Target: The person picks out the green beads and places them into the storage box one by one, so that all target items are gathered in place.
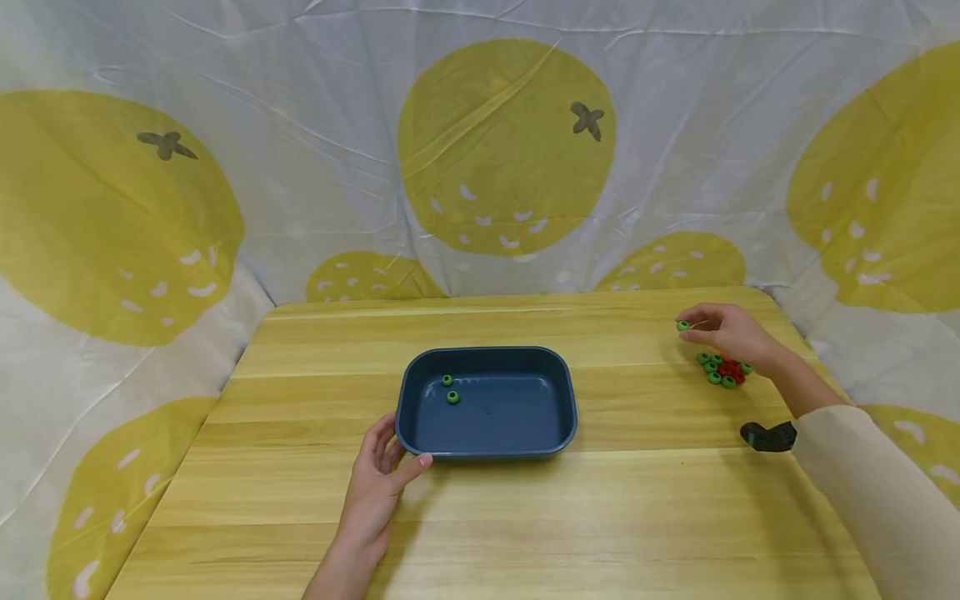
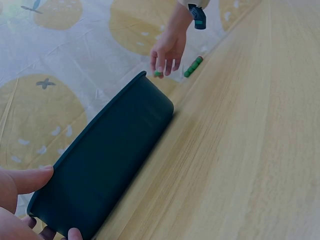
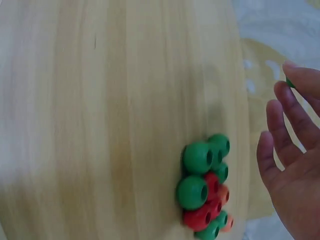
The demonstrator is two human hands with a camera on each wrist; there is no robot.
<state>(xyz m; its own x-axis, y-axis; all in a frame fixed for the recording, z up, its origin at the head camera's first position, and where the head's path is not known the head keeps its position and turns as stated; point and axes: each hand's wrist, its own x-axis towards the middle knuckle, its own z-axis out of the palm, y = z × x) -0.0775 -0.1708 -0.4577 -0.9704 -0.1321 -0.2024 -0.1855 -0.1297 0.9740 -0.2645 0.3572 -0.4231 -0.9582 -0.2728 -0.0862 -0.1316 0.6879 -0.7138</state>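
A dark blue rectangular tub (image 1: 487, 417) stands on the wooden table, with two green beads (image 1: 453, 397) lying inside at its left. My left hand (image 1: 378, 483) holds the tub's near left corner, thumb on the rim and the other fingers along the outer side. Above the table at the right, my right hand (image 1: 731, 333) pinches one green bead (image 1: 682, 326) between thumb and fingertip. Just below that hand sits a cluster of green beads (image 3: 192, 192) and red beads (image 3: 197, 217), touching one another on the tabletop. The right wrist view shows only a sliver of the pinched bead.
The wooden table (image 1: 300, 483) has a white cloth (image 1: 330, 167) with large yellow fruit prints hung behind it and at the sides. A black device (image 1: 768, 436) is by the right wrist, at the sleeve's end.
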